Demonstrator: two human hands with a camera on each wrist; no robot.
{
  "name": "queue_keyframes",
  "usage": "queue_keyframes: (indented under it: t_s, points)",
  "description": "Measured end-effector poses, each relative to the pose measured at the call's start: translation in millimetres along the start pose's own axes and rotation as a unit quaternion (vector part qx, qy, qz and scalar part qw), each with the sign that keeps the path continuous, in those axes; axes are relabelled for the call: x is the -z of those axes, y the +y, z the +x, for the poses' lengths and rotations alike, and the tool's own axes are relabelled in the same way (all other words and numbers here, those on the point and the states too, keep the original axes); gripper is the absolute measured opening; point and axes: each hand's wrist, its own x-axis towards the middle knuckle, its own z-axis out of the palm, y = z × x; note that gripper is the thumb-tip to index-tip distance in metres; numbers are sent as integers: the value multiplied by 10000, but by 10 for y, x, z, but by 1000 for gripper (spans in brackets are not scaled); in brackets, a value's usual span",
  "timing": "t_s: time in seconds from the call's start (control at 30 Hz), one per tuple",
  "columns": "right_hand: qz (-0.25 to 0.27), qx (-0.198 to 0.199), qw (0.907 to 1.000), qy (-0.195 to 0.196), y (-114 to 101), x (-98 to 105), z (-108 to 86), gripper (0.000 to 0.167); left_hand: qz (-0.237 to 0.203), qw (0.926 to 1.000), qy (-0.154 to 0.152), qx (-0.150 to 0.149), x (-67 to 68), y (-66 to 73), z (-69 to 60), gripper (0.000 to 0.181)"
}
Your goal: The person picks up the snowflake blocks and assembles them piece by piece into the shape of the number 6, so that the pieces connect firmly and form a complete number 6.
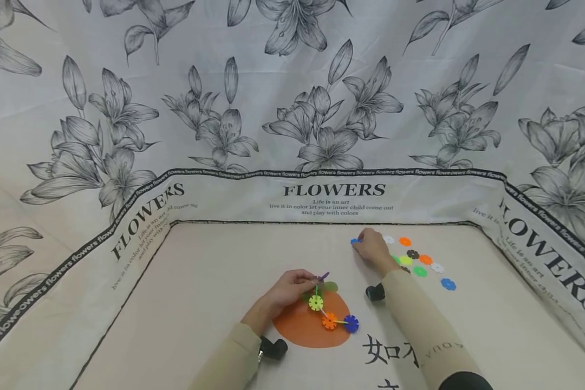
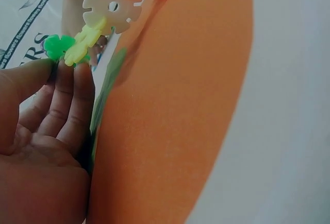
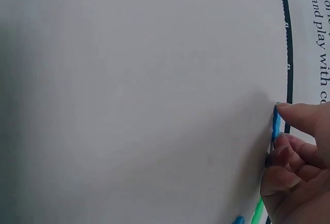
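My left hand [image 1: 290,290] pinches the upper end of a chain of notched plastic discs, over the printed orange shape. In the head view the chain runs from a purple disc [image 1: 324,276] past a yellow disc [image 1: 316,303] and an orange disc [image 1: 329,321] to a dark blue disc [image 1: 351,324]. A green disc [image 2: 59,46] is at my fingertips in the left wrist view, beside a whitish disc [image 2: 112,5]. Farther back, my right hand [image 1: 374,252] pinches a single blue disc [image 3: 277,123] at its edge, close to the cloth.
Loose discs lie to the right of my right hand, among them an orange one [image 1: 405,241], a brown one [image 1: 413,253], a green one [image 1: 420,271] and a blue one [image 1: 448,284]. A flower-printed cloth [image 1: 329,197] rises behind the work surface.
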Motion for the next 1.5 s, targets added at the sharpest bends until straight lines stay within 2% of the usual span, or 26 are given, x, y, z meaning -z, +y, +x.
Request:
queue_keyframes:
  t_s: [0.27, 0.47, 0.7, 0.83, 1.03, 1.17, 1.37, 1.5]
  points:
    - [616, -244, 9978, 6, 78, 81, -93, 35, 78, 10000, -13, -44, 5, 15, 42, 19]
    - [883, 311, 9956, 22, 143, 127, -258, 29, 82, 9999, -124, -43, 14, 25, 14, 20]
    - [1366, 917, 9864, -72, 119, 186, -544, 27, 59, 9998, -164, 69, 33, 19, 11, 21]
    - [1939, 1164, 9735, -345, 78, 198, -716, 30, 48, 9999, -144, 49, 29, 22, 27, 21]
    - [2858, 1472, 9394, -1188, 16, 142, -924, 36, 51, 9998, -182, 117, 21, 12, 14, 22]
    - [3145, 1612, 9251, -1389, -54, 81, -1013, 36, 13, 9997, -225, 121, 26, 8, -1, 22]
    - [3398, 1692, 9136, -1454, -143, -11, -1080, 30, -2, 9997, -220, 101, 32, 16, -2, 23]
    - [3444, 1748, 9105, -1476, -180, -63, -1094, 29, -30, 9998, -196, 32, 29, 16, 2, 23]
